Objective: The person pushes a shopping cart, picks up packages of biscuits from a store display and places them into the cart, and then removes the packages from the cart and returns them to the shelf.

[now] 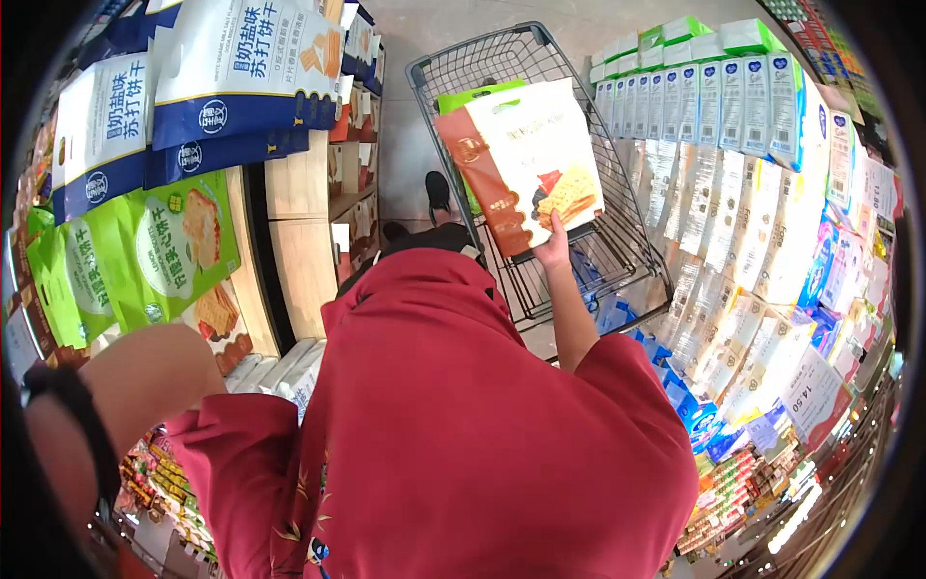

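My right hand (553, 243) grips the lower edge of a brown-and-white bag of crackers (511, 164), thumb on the front and the other fingers mostly hidden. That bag is tilted over the shopping cart (632, 217). Behind it, partly covered, a green bag (473, 98) shows along its top and left side. On the left, my left arm is bent, with a dark strap around it at the frame's edge; the left hand itself is out of view.
Blue-and-white cracker bags (241, 72) and green cracker bags (159, 246) hang over a wooden shelf (299, 246) at left. Packaged goods (719, 92) are stacked along the right, with a price tag (815, 396) lower down. A shoe (438, 191) shows on the floor beside the cart.
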A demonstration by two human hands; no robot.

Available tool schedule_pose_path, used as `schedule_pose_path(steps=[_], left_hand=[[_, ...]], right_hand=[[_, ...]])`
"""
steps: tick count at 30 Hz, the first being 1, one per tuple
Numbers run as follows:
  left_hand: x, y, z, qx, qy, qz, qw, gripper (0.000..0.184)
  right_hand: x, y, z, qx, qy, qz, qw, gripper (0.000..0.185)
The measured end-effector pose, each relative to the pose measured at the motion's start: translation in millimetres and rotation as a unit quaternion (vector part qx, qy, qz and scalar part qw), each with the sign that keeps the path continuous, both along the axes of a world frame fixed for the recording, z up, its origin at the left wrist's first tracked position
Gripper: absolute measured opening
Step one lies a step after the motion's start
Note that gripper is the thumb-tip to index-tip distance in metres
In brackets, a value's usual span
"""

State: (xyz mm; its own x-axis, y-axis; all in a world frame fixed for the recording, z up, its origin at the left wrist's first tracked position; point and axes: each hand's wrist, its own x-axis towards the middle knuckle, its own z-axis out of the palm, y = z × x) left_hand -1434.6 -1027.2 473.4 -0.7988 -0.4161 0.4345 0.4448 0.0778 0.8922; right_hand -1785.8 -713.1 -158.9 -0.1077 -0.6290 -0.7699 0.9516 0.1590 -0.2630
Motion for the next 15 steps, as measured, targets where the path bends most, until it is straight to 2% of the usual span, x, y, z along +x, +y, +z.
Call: schedule_pose_path(steps=[2,4,5,6,7,8,9,10,12,15], left_hand=[[11,-17,-24,0.13,0.028,0.048,0.99,0.051],[27,-20,-71,0.27,0.053,0.189,0.943,0.053],[46,-9,-120,0.18,0.02,0.327,0.927,0.052],[52,-1,-154,0.197,-0.108,0.449,0.865,0.042],[67,7,-191,0.205,-0.124,0.393,0.888,0.04],[90,22,-230,0.295,-0.215,0.483,0.796,0.037],[83,48,-257,0.344,-0.23,0.574,0.706,0.037],[112,70,-291,0.381,-0.283,0.545,0.692,0.042],[146,119,-344,0.458,-0.32,0.559,0.613,0.053],[201,198,-402,0.537,-0.319,0.543,0.561,0.054]], right_hand=[[-4,5,-11,-0.001,-0.028,0.009,1.0,0.048],[-5,5,-21,0.023,-0.038,0.002,0.999,0.046],[-4,3,-29,0.045,-0.036,-0.003,0.998,0.045],[-2,0,-40,0.069,-0.034,-0.008,0.997,0.044],[0,-3,-50,0.092,-0.031,-0.012,0.995,0.044],[4,-9,-58,0.086,-0.04,-0.023,0.995,0.042],[8,-17,-64,0.103,-0.033,-0.026,0.994,0.041],[11,-26,-66,0.121,-0.025,-0.028,0.992,0.04],[16,-40,-75,0.127,-0.031,-0.035,0.991,0.038],[22,-68,-72,0.124,-0.02,0.001,0.992,0.036]])
